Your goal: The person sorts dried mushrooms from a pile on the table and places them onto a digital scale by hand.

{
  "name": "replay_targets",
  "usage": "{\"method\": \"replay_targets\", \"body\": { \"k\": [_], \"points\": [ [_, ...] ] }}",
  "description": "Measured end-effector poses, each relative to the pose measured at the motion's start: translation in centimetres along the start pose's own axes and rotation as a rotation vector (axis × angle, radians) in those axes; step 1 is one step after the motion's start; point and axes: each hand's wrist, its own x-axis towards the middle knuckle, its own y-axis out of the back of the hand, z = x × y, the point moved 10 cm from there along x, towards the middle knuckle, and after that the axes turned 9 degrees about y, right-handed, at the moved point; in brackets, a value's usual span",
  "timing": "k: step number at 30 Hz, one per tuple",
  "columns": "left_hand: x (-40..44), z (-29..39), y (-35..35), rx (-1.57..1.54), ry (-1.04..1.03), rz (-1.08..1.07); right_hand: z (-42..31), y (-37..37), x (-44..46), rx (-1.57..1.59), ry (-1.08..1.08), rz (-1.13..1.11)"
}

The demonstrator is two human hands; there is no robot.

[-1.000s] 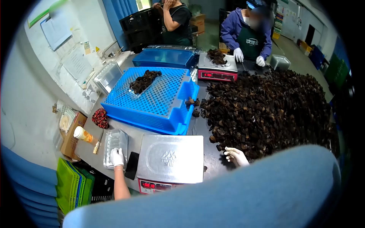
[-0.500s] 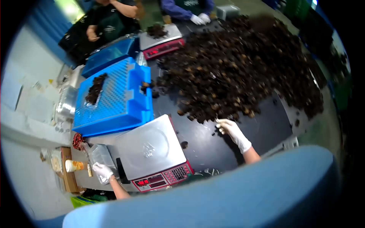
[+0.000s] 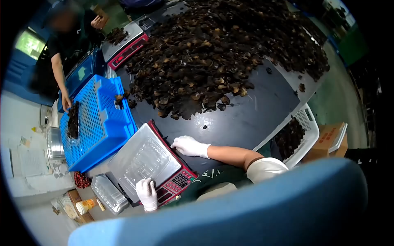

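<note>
On the pan of the near scale (image 3: 116, 164) lies a clear plastic tray (image 3: 150, 158). My left hand (image 3: 146, 194), in a white glove, is at the tray's near edge with its fingers bent onto it. Also white-gloved, my right hand (image 3: 189, 146) is over the black table (image 3: 242, 123), just right of the scale. Its fingers are curled together, and whatever may be inside them is hidden. Beyond it spreads a large heap of dark brown, curled pieces that look like dried mushrooms (image 3: 201, 69).
A blue perforated crate (image 3: 94, 119) stands left, bearing a filled tray (image 3: 73, 121) touched by another person's hand (image 3: 66, 101). Clear trays (image 3: 108, 194) and a paper cup (image 3: 85, 206) are near left. A white basket (image 3: 312, 133) and cardboard box (image 3: 326, 141) sit right.
My left hand has moved right from the clear trays to the scale, where a tray now lies. My right hand has moved from the heap's edge toward the scale. The view has shifted.
</note>
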Motion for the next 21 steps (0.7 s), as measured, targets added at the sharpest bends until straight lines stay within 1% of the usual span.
{"method": "replay_targets", "body": {
  "k": [1, 2, 3, 5, 7, 8, 9, 11, 12, 13, 14, 15, 16, 17, 18, 20, 21],
  "points": [
    [0.0, 0.1, -0.3, -0.029, -0.001, -0.006, 0.8, 2.5, -0.1, 0.26, -0.177, 0.202],
    [0.0, -0.1, -0.4, -0.037, -0.001, 0.007, -0.6, 4.7, 0.2, 0.276, -0.15, 0.303],
    [0.1, 0.1, -0.6, -0.044, -0.01, 0.0, -4.0, 7.3, 0.8, 0.275, -0.087, 0.35],
    [0.6, 0.2, -1.1, -0.049, 0.0, -0.023, -9.2, 8.9, 2.1, 0.236, 0.125, 0.329],
    [1.2, 0.7, -1.3, -0.049, -0.013, -0.032, -12.7, 7.2, 3.1, 0.065, 0.355, 0.13],
    [1.3, 0.4, -1.4, -0.059, -0.003, -0.039, -13.1, 6.3, 3.0, 0.024, 0.361, 0.088],
    [1.5, 0.2, -1.4, -0.065, 0.009, -0.047, -13.5, 6.8, 2.8, -0.004, 0.399, 0.166],
    [1.6, 0.0, -1.0, -0.058, 0.005, -0.05, -10.8, 7.5, 2.6, -0.07, 0.325, 0.245],
    [1.5, -0.3, -0.8, -0.063, 0.012, -0.053, -9.4, 8.6, 2.6, -0.093, 0.218, 0.191],
    [1.4, -0.6, -0.6, -0.069, 0.018, -0.06, -6.7, 8.6, 1.8, -0.212, 0.174, 0.191],
    [1.3, -0.9, -0.4, -0.077, -0.017, -0.043, -4.5, 8.8, 0.2, -0.39, 0.161, 0.222],
    [1.5, 0.0, 0.0, -0.082, -0.031, -0.044, -2.1, 9.1, -1.6, -0.51, 0.106, 0.189],
    [1.7, 1.4, 1.3, -0.04, -0.014, -0.01, 1.4, 8.1, -3.3, -0.647, 0.021, 0.097],
    [1.9, 2.4, 1.9, 0.0, 0.002, 0.023, 1.2, 9.7, -5.3, -0.645, 0.032, 0.163],
    [2.2, 3.3, 1.6, -0.01, -0.015, 0.02, 1.9, 9.8, -6.7, -0.612, 0.033, 0.149],
    [2.9, 5.1, 1.7, -0.083, -0.037, 0.097, 3.5, 10.3, -8.9, -0.589, 0.028, 0.145],
    [3.2, 6.1, 1.8, -0.117, -0.048, 0.135, 4.1, 10.5, -9.6, -0.512, 0.033, 0.137]
  ]
}}
